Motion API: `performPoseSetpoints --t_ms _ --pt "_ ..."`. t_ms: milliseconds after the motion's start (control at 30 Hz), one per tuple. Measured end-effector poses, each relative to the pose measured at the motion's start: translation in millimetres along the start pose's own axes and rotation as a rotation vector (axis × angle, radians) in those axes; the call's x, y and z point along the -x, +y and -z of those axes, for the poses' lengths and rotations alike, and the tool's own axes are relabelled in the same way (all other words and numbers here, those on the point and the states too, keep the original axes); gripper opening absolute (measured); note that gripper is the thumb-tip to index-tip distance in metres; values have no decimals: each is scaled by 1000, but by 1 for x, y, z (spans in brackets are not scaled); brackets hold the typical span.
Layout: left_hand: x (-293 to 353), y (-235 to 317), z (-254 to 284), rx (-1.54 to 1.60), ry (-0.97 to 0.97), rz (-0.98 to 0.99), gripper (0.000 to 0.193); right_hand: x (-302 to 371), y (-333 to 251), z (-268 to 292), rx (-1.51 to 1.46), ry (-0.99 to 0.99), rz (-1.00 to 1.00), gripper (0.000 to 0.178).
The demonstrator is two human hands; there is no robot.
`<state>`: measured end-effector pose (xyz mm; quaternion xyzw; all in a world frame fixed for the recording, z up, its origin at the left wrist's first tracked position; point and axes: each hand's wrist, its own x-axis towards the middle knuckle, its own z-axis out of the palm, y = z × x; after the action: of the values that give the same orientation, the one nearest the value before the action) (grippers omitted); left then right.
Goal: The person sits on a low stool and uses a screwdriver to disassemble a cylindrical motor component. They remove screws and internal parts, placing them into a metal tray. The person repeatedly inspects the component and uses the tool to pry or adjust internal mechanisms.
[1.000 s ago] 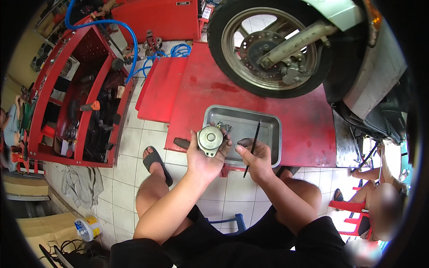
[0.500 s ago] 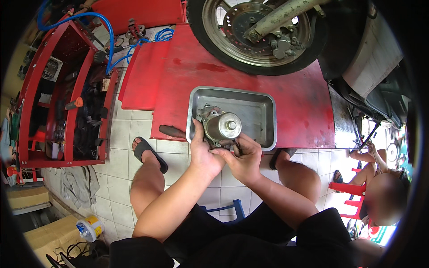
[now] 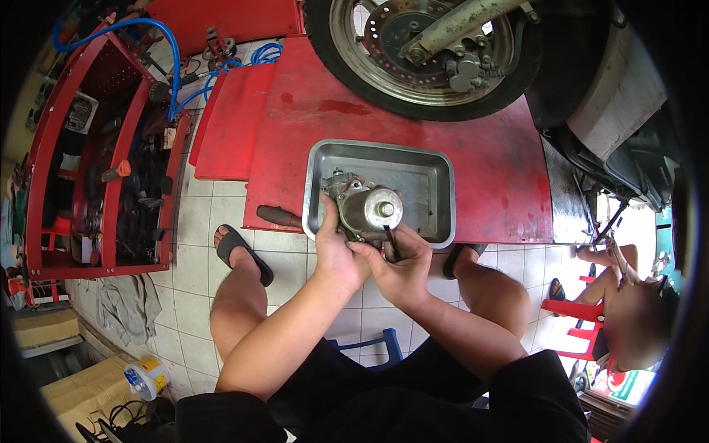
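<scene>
A metal carburetor [image 3: 367, 212] with a round float bowl and a central bolt is in both my hands, over the near part of a metal tray [image 3: 446, 156]. My left hand [image 3: 336, 251] grips its left side, the thumb pointing up along the body. From the right, my right hand [image 3: 405, 267] holds its lower side with bent fingers. A thin dark piece [image 3: 391, 240] stands out between the right fingers and the bowl; its kind is not clear. The underside of the carburetor is hidden by my hands.
The tray rests on a red platform [image 3: 502, 184], with a brown tool handle [image 3: 278, 215] beside it. A motorcycle wheel [image 3: 436, 107] stands beyond. At left is a red tool cart [image 3: 111, 199] with a blue hose [image 3: 173, 44]. A person [image 3: 628, 317] sits at right.
The whole view shifts slightly. The thin dark piece by my right fingers now stands out more clearly against the bowl. Both hands keep hold of the carburetor.
</scene>
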<state>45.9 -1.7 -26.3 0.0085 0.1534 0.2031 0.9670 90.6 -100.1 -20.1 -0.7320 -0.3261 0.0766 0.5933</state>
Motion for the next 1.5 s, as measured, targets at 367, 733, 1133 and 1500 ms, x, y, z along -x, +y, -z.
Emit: performPoseSetpoints --t_ms 367,733,1133,1500 --pt "4 5 0 21 36 17 63 3 -15 -6 -53 16 -237 31" --pt "3 15 -2 89 44 12 63 -17 -15 37 -365 -102 -6 26" --pt "0 27 -17 83 55 21 67 -57 -123 72 -47 -333 -40 21" --pt "-1 10 -10 -49 287 79 72 -62 -75 68 -326 -382 383 22"
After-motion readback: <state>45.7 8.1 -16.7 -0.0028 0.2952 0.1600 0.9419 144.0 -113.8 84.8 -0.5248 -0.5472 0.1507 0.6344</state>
